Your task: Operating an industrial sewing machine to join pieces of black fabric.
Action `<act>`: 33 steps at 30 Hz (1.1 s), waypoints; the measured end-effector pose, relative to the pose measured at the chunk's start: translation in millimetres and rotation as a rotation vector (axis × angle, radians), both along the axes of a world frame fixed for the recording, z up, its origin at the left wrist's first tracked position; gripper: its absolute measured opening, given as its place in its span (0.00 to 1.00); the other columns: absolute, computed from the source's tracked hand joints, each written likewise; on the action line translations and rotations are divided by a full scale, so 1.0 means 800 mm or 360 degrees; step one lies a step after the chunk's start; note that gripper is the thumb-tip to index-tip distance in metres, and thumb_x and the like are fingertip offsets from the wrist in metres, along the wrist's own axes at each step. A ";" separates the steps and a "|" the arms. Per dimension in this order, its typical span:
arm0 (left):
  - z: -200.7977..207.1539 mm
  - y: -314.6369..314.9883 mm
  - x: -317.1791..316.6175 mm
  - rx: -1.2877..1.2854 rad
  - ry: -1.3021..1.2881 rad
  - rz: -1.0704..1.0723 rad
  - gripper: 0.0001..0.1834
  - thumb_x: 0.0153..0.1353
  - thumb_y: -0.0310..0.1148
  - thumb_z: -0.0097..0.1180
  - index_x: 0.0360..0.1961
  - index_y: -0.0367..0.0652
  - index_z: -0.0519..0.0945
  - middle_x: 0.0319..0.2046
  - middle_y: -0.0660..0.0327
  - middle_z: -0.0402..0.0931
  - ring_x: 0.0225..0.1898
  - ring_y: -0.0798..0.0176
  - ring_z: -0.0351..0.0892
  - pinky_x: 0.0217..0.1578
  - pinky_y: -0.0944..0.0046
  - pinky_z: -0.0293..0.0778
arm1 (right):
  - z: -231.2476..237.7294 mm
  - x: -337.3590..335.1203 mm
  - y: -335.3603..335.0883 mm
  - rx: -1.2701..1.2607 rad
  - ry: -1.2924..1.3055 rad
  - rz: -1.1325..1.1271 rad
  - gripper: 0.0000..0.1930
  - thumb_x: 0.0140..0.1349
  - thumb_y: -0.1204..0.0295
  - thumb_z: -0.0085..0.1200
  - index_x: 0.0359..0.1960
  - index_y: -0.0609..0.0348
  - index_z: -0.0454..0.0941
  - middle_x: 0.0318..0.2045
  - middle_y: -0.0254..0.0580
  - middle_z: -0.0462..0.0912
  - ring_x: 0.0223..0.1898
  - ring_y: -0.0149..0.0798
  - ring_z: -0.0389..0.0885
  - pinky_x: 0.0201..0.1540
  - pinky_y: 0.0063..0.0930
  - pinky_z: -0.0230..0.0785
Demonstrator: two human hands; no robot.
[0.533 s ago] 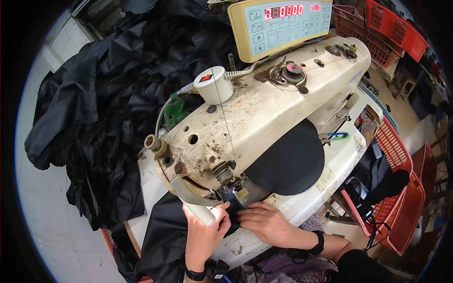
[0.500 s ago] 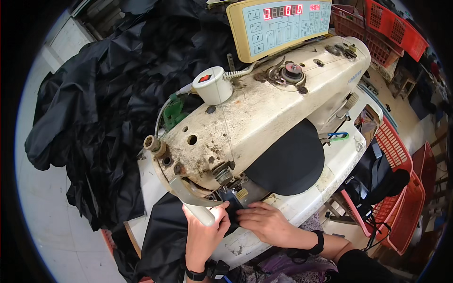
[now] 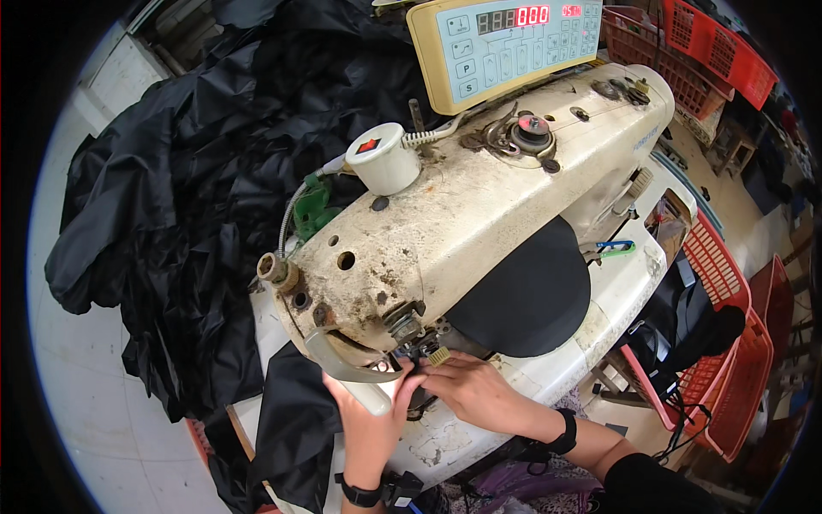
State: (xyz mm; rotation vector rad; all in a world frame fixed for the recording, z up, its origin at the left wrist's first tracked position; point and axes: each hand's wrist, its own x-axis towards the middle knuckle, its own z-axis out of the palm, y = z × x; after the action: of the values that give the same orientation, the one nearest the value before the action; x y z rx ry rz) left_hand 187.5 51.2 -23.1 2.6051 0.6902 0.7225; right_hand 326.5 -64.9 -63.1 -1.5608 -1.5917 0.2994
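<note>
At the needle end of a worn white sewing machine [image 3: 479, 206], my two hands meet with fingertips almost touching. My left hand [image 3: 370, 428] is closed, thumb toward the needle area, on the edge of black fabric [image 3: 295, 411] that hangs down to its left. A grey curved lever [image 3: 342, 364] hides part of those fingers. My right hand [image 3: 479, 396] has its fingers bent and pressed together beside the presser foot; what lies under their tips is hidden. Under the machine arm lies a rounded flat black piece [image 3: 531, 295].
Behind and left of the machine spreads a big heap of black fabric [image 3: 163, 180]. A control panel with a lit display [image 3: 514, 51] stands at the back. Red plastic baskets [image 3: 715, 265] with black items are at right. Small blue-green snips [image 3: 615, 248] lie on the machine bed.
Both hands have shifted slightly left and closer together at the needle. The dark strip between them is now mostly out of sight, and less fabric shows beside my left hand. The display's digits changed.
</note>
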 end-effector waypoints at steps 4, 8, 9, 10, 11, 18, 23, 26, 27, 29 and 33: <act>0.042 0.010 -0.014 0.0441 0.0466 0.0021 0.18 0.54 0.28 0.66 0.48 0.44 0.83 0.39 0.60 0.80 0.47 0.51 0.75 0.64 0.32 0.46 | -0.006 0.002 -0.001 0.0082 -0.0036 -0.0045 0.13 0.53 0.81 0.55 0.41 0.66 0.77 0.48 0.50 0.83 0.54 0.49 0.80 0.65 0.40 0.67; 0.044 0.016 -0.021 0.0591 0.0502 0.0022 0.23 0.46 0.22 0.64 0.46 0.51 0.87 0.38 0.61 0.79 0.47 0.55 0.76 0.66 0.35 0.47 | -0.005 0.001 -0.003 0.0127 -0.0073 -0.0057 0.14 0.53 0.81 0.56 0.43 0.65 0.78 0.48 0.48 0.83 0.54 0.48 0.79 0.63 0.40 0.68; 0.048 0.017 -0.029 0.0501 0.0524 -0.0063 0.23 0.44 0.21 0.63 0.44 0.52 0.87 0.38 0.62 0.79 0.46 0.56 0.76 0.66 0.36 0.47 | -0.004 0.001 -0.003 0.0127 -0.0071 -0.0056 0.14 0.53 0.81 0.56 0.43 0.65 0.78 0.48 0.48 0.83 0.54 0.48 0.79 0.63 0.40 0.68; 0.051 0.018 -0.035 0.0409 0.0544 -0.0149 0.23 0.43 0.20 0.62 0.43 0.53 0.88 0.37 0.62 0.79 0.46 0.57 0.77 0.67 0.37 0.47 | -0.002 0.001 -0.004 0.0128 -0.0030 -0.0022 0.14 0.52 0.81 0.57 0.43 0.63 0.78 0.47 0.46 0.82 0.54 0.47 0.79 0.62 0.39 0.68; 0.053 0.016 -0.037 0.0408 0.0545 -0.0149 0.23 0.43 0.20 0.62 0.43 0.53 0.88 0.37 0.62 0.79 0.46 0.57 0.77 0.67 0.37 0.47 | -0.001 0.002 -0.005 0.0129 0.0012 0.0010 0.14 0.52 0.82 0.57 0.43 0.62 0.79 0.46 0.44 0.82 0.53 0.46 0.79 0.61 0.39 0.68; 0.048 0.012 -0.026 0.0036 0.0488 -0.0391 0.18 0.38 0.13 0.50 0.34 0.39 0.79 0.44 0.62 0.81 0.49 0.51 0.77 0.57 0.47 0.52 | -0.009 0.003 -0.007 0.0198 -0.0060 0.0045 0.16 0.47 0.82 0.58 0.40 0.61 0.80 0.43 0.40 0.82 0.52 0.42 0.79 0.60 0.37 0.68; 0.048 0.017 -0.028 -0.0190 0.0535 -0.0503 0.23 0.47 0.15 0.56 0.46 0.42 0.81 0.38 0.60 0.85 0.43 0.53 0.81 0.51 0.47 0.54 | -0.009 0.002 -0.007 0.0215 -0.0120 -0.0030 0.17 0.43 0.83 0.58 0.39 0.62 0.80 0.41 0.43 0.83 0.52 0.44 0.81 0.62 0.38 0.69; 0.045 0.019 -0.029 -0.0201 0.0526 -0.0519 0.26 0.47 0.15 0.56 0.50 0.43 0.81 0.37 0.60 0.84 0.43 0.53 0.81 0.46 0.49 0.53 | -0.009 0.003 -0.007 0.0167 -0.0059 0.0013 0.17 0.43 0.83 0.59 0.39 0.62 0.80 0.41 0.44 0.84 0.52 0.46 0.81 0.61 0.39 0.71; 0.044 0.019 -0.029 -0.0200 0.0525 -0.0518 0.26 0.47 0.15 0.56 0.50 0.43 0.81 0.37 0.60 0.84 0.43 0.53 0.81 0.46 0.49 0.53 | -0.009 0.004 -0.007 0.0168 -0.0061 0.0013 0.17 0.43 0.83 0.59 0.39 0.62 0.80 0.41 0.44 0.84 0.52 0.46 0.81 0.61 0.39 0.71; 0.042 0.019 -0.030 -0.0183 0.0514 -0.0532 0.29 0.48 0.15 0.56 0.54 0.44 0.80 0.37 0.60 0.84 0.44 0.53 0.81 0.48 0.49 0.54 | -0.009 0.004 -0.007 0.0186 -0.0049 0.0013 0.16 0.44 0.83 0.59 0.38 0.62 0.80 0.40 0.44 0.84 0.52 0.46 0.81 0.59 0.39 0.72; 0.040 0.019 -0.028 -0.0171 0.0490 -0.0550 0.29 0.48 0.14 0.55 0.54 0.44 0.80 0.36 0.60 0.84 0.44 0.53 0.81 0.49 0.49 0.54 | -0.009 0.004 -0.008 0.0122 -0.0083 0.0023 0.16 0.45 0.83 0.59 0.39 0.62 0.79 0.43 0.44 0.83 0.53 0.46 0.80 0.61 0.39 0.71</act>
State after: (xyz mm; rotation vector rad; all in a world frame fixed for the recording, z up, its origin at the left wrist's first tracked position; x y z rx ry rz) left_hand 164.9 66.7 8.6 2.6609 0.3299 0.1782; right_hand 330.1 -71.3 -70.1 -1.5096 -1.6363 0.2045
